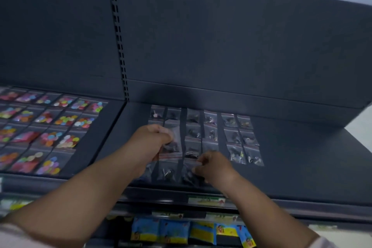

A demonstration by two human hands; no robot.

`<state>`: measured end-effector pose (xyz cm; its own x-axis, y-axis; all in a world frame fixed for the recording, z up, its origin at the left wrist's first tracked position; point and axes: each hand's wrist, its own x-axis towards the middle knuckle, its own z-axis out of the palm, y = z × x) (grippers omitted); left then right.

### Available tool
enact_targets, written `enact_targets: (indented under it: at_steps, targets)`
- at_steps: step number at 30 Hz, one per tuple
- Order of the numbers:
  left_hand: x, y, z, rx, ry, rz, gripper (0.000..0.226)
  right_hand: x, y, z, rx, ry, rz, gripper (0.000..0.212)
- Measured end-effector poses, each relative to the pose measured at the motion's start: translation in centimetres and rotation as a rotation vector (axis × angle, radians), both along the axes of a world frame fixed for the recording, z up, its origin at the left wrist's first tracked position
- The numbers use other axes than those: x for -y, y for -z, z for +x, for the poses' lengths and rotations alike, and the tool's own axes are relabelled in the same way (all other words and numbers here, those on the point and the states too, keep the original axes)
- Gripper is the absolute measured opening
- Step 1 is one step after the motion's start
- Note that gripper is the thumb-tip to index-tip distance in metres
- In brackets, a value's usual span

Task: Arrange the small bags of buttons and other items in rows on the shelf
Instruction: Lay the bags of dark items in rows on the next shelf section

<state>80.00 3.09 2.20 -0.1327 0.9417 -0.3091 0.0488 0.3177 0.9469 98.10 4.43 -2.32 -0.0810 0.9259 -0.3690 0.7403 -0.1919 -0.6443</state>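
on the dark shelf (pixel 302 167), to the right of a slotted upright (pixel 118 36), small clear bags of dark items (pixel 237 137) are laid flat in rows, side by side, from near the back panel (pixel 221 46) towards the front lip. the left hand (pixel 151 139) is curled over the left columns, and a clear bag (pixel 171 147) with a red strip across it is gripped in its fingers. the right hand (pixel 213 167) is clenched near the front row, and a plastic edge (pixel 198 164) is pinched between thumb and fingertips; whether it belongs to the same bag cannot be told through the blur. on the neighbouring shelf section to the left, bags of bright buttons (pixel 50 127) are set out in rows. blue and yellow packets (pixel 171 231) are seen on the level below, under a rail of labels (pixel 205 200).
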Motion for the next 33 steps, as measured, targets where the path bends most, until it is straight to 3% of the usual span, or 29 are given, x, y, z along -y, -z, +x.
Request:
enact_targets:
  at_steps: [2, 4, 5, 7, 9, 12, 15, 19, 22, 26, 29, 31, 33]
  targets:
    - [0.2, 0.0, 0.3, -0.004, -0.008, -0.008, 0.019, 0.1, -0.4, 0.5, 0.09, 0.001, 0.138, 0.013]
    - [0.3, 0.0, 0.7, -0.021, 0.003, -0.001, 0.023, 0.5, -1.2, 0.9, -0.017, 0.061, 0.212, 0.021]
    - [0.3, 0.0, 0.9, -0.031, 0.011, 0.016, 0.023, 0.8, -1.8, 0.9, -0.188, 0.12, 0.137, 0.026]
    - [0.4, -0.1, 1.7, -0.05, 0.042, 0.097, 0.017, 1.4, -3.4, 0.6, -0.576, 0.222, -0.195, 0.032]
    - [0.7, -0.4, 2.9, -0.075, 0.107, 0.206, 0.013, 1.5, -4.4, 0.6, -0.803, 0.259, -0.454, 0.039]
    - [1.3, -0.1, 4.4, -0.17, 0.262, 0.321, 0.014, 1.1, -4.7, 1.5, -0.97, 0.292, -0.509, 0.029]
    - [1.2, 0.8, 5.0, -0.412, 0.395, 0.39, 0.024, 0.6, -4.2, 2.7, -1.028, 0.345, -0.374, 0.007]
    - [1.1, 1.6, 4.8, -0.56, 0.455, 0.387, 0.041, 0.1, -2.9, 4.8, -0.815, 0.365, -0.176, 0.01]
    - [1.0, 2.7, 4.4, -0.709, 0.437, 0.42, 0.03, 0.0, -1.7, 6.0, -0.524, 0.327, -0.089, 0.013]
    - [1.2, 4.0, 4.3, -0.946, 0.536, 0.507, 0.023, 0.3, -0.6, 6.0, -0.345, 0.205, -0.012, 0.015]
    - [1.1, 4.8, 4.5, -1.053, 0.626, 0.547, 0.021, 0.2, 0.0, 6.1, -0.081, 0.051, 0.17, 0.012]
    - [0.9, 5.3, 4.6, -1.082, 0.659, 0.552, 0.021, 0.4, 0.2, 6.4, 0.119, -0.022, 0.306, 0.027]
    - [0.7, 5.6, 4.6, -1.092, 0.673, 0.544, 0.021, 0.8, 0.1, 6.7, 0.181, -0.083, 0.43, 0.031]
